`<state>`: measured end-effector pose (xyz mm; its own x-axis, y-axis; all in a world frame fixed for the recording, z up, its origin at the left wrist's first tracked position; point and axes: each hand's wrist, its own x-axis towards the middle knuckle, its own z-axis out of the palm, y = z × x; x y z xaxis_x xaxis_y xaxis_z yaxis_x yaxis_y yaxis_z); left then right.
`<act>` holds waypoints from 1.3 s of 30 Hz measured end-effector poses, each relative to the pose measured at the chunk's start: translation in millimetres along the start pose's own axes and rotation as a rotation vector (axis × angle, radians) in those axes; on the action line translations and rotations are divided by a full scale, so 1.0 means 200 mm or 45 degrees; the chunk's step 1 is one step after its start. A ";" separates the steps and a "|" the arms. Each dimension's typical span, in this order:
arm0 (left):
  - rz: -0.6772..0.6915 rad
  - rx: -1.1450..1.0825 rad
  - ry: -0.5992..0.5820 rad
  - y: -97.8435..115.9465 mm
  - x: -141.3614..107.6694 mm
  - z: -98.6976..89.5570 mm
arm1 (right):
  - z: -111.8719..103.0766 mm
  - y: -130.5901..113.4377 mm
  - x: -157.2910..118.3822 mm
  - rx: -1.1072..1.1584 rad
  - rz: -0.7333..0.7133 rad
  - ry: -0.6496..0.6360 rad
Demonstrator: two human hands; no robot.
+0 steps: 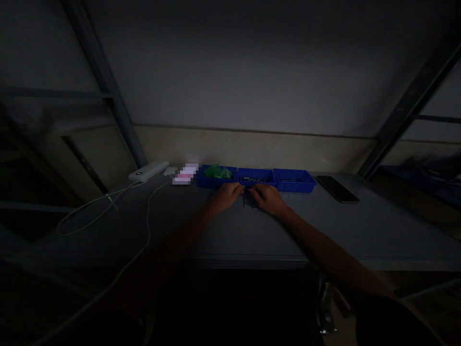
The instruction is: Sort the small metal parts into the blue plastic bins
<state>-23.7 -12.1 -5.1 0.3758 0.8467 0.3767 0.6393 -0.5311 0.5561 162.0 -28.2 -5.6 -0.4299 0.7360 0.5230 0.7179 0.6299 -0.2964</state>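
My left hand [227,196] and my right hand [268,198] face each other above the grey tabletop, just in front of the blue bins. Both are closed, fingertips pinched on a small thin piece [246,190] that spans the gap between them; its kind is too small and dark to make out. Below it, between the hands, is a short dark thin piece [244,199]. A few thin dark pieces [255,206] lie by my right hand. The middle blue bin [256,182] behind holds small metal parts.
The left blue bin [207,181] holds green plastic; the right blue bin [297,185] holds a few thin pieces. A phone [337,189] lies at right. At left are a white power bank [149,171], a pixelated item [185,174] and a white cable [148,216]. Metal posts [122,125] flank the table.
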 end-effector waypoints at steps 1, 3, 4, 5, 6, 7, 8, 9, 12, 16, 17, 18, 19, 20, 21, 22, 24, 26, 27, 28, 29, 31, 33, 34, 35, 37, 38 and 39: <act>0.014 0.005 -0.039 -0.01 0.00 0.00 | -0.02 0.01 0.00 -0.010 0.040 0.027; 0.101 0.027 -0.129 -0.02 -0.01 -0.01 | -0.06 0.06 0.01 -0.037 0.186 0.124; 0.167 0.045 -0.174 -0.02 -0.02 -0.01 | -0.09 0.09 0.01 -0.059 0.289 0.194; 0.235 0.072 -0.219 -0.03 -0.02 -0.01 | -0.12 0.12 0.00 -0.090 0.407 0.270; 0.292 0.115 -0.261 -0.03 -0.02 -0.02 | -0.15 0.16 0.00 -0.130 0.529 0.342; 0.332 0.172 -0.303 -0.03 -0.03 -0.02 | -0.18 0.20 -0.01 -0.174 0.654 0.402; 0.353 0.234 -0.341 -0.03 -0.03 -0.02 | -0.20 0.23 -0.02 -0.210 0.770 0.443; 0.361 0.297 -0.375 -0.03 -0.02 -0.02 | -0.22 0.27 -0.03 -0.234 0.866 0.470; 0.356 0.417 -0.426 -0.02 -0.02 -0.02 | -0.23 0.32 -0.04 -0.267 1.025 0.492; 0.318 0.386 -0.352 -0.01 -0.02 -0.03 | -0.18 0.26 -0.02 -0.255 0.934 0.424; 0.304 0.358 -0.323 -0.01 -0.03 -0.03 | -0.17 0.24 -0.01 -0.225 0.861 0.390; 0.289 0.337 -0.307 -0.01 -0.03 -0.04 | -0.15 0.21 -0.01 -0.187 0.777 0.358; 0.272 0.330 -0.312 0.00 -0.03 -0.04 | -0.13 0.18 0.00 -0.145 0.688 0.324; 0.254 0.337 -0.335 0.00 -0.03 -0.04 | -0.11 0.15 0.00 -0.103 0.599 0.289; 0.236 0.355 -0.370 0.00 -0.04 -0.04 | -0.10 0.12 0.00 -0.064 0.520 0.252; 0.220 0.378 -0.403 0.01 -0.04 -0.04 | -0.08 0.09 0.00 -0.032 0.455 0.213; 0.213 0.415 -0.431 0.01 -0.04 -0.04 | -0.06 0.05 -0.01 0.008 0.364 0.133; 0.226 0.459 -0.416 0.02 -0.04 -0.03 | -0.05 0.02 -0.02 0.020 0.299 0.054; 0.239 0.495 -0.405 0.02 -0.04 -0.02 | -0.05 0.01 -0.02 0.024 0.265 0.019; 0.249 0.534 -0.395 0.02 -0.04 -0.02 | -0.05 0.00 -0.02 0.032 0.231 -0.015; 0.251 0.569 -0.387 0.01 -0.04 -0.01 | -0.04 -0.01 -0.02 0.043 0.197 -0.049; 0.242 0.593 -0.369 0.01 -0.04 0.01 | -0.04 -0.02 -0.03 0.069 0.138 -0.105; 0.222 0.539 -0.345 0.01 -0.03 0.02 | -0.03 -0.01 -0.03 0.081 0.092 -0.137; 0.214 0.492 -0.322 0.01 -0.03 0.02 | -0.02 -0.01 -0.03 0.079 0.071 -0.142; 0.213 0.435 -0.292 0.01 -0.02 0.02 | -0.02 -0.01 -0.03 0.075 0.052 -0.141; 0.214 0.306 -0.214 0.01 -0.01 0.03 | -0.02 0.00 -0.03 0.074 0.019 -0.125; 0.221 0.240 -0.172 0.01 -0.01 0.03 | -0.01 0.01 -0.03 0.078 0.009 -0.111; 0.231 0.177 -0.136 0.01 -0.01 0.03 | -0.01 0.01 -0.03 0.082 0.007 -0.095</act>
<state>-19.0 -14.1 -8.6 0.5570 0.7404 0.3762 0.6381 -0.6715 0.3768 167.3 -32.0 -7.0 -0.4674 0.7543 0.4610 0.6847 0.6388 -0.3510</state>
